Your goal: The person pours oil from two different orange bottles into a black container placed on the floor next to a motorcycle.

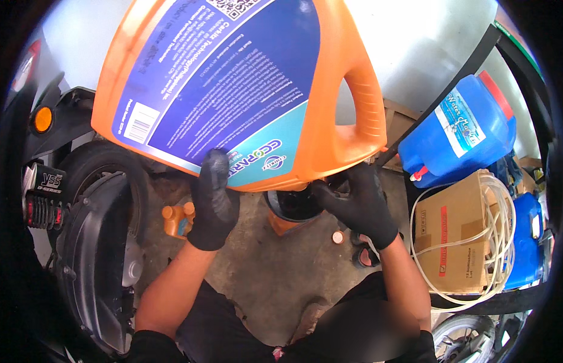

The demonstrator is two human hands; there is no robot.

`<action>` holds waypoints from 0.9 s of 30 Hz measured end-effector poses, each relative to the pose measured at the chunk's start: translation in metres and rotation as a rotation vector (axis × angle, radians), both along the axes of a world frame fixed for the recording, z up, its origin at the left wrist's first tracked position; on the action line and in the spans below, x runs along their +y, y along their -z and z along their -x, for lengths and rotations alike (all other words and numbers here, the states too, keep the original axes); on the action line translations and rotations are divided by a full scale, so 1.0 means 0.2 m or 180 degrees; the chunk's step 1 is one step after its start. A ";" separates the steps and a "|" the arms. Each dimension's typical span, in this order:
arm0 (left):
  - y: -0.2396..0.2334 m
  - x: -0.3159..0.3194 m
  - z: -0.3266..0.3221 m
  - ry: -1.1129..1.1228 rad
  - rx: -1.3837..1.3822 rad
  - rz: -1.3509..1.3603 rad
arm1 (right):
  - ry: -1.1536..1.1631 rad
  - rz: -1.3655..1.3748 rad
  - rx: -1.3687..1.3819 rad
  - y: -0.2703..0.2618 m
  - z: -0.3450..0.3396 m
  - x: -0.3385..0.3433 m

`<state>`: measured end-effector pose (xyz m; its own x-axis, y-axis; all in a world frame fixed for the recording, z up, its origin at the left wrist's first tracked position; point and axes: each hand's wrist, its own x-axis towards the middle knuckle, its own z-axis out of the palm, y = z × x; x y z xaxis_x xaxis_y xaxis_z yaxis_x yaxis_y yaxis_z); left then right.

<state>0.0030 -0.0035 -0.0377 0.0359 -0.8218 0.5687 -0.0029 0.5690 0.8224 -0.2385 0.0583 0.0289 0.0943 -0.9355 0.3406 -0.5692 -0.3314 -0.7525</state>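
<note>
A large orange plastic jug (349, 45) with a purple and teal printed label (227, 81) fills the upper middle of the view. It is tipped with its handle to the right and its neck end low. My left hand (214, 204), in a black glove, grips the lower edge, thumb across the label. My black-gloved right hand (361, 204) holds the lower right edge, its thumb by the neck and its fingers partly hidden behind. Below the neck stands a round, black-rimmed vessel (295, 206) with an orange lower part; its contents are dark and unclear.
A small orange bottle (175, 222) and a round cap (338, 237) are on the concrete floor (263, 267). Motorcycle parts and a tyre (104, 159) crowd the left. On the right are a blue water container (458, 131), a cardboard box (449, 236) and coiled clear tubing (499, 227).
</note>
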 end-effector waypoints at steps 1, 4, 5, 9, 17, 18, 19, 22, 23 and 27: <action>-0.01 0.01 0.01 0.0122 0.0166 -0.0064 | 0.0011 -0.0083 -0.0053 0.00 0.00 0.00; -0.05 0.02 0.02 0.0488 0.0718 -0.0220 | -0.0008 0.0102 0.0120 0.00 0.01 -0.01; -0.05 0.02 0.02 0.0614 0.0918 -0.0268 | -0.0014 0.0221 0.0238 0.01 0.02 -0.01; -0.05 0.02 0.03 0.1037 0.1637 -0.0359 | -0.0060 0.0343 0.0079 0.04 0.02 -0.03; -0.05 0.02 0.04 0.0807 0.1688 -0.0440 | -0.0132 -0.0227 -0.0102 0.02 0.02 -0.01; -0.06 0.03 0.04 0.0740 0.1584 -0.0390 | -0.0145 -0.0062 -0.0018 0.03 0.03 -0.01; -0.06 0.03 0.04 0.0669 0.1377 -0.0334 | -0.0157 0.0103 0.0066 0.05 0.03 -0.02; -0.05 0.03 0.02 0.0477 0.0706 -0.0172 | -0.0219 0.0255 0.0161 0.07 0.04 -0.02; -0.04 0.03 0.01 0.0431 0.0545 -0.0119 | -0.0246 0.0224 0.0157 0.07 0.04 -0.02; 0.05 0.00 -0.03 0.0078 -0.0045 0.0101 | -0.0312 0.0094 0.0134 0.04 0.05 -0.01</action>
<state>0.0093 -0.0033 -0.0482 0.0079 -0.8038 0.5948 -0.0002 0.5948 0.8038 -0.2482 0.0571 0.0212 0.1998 -0.9106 0.3617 -0.5639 -0.4087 -0.7176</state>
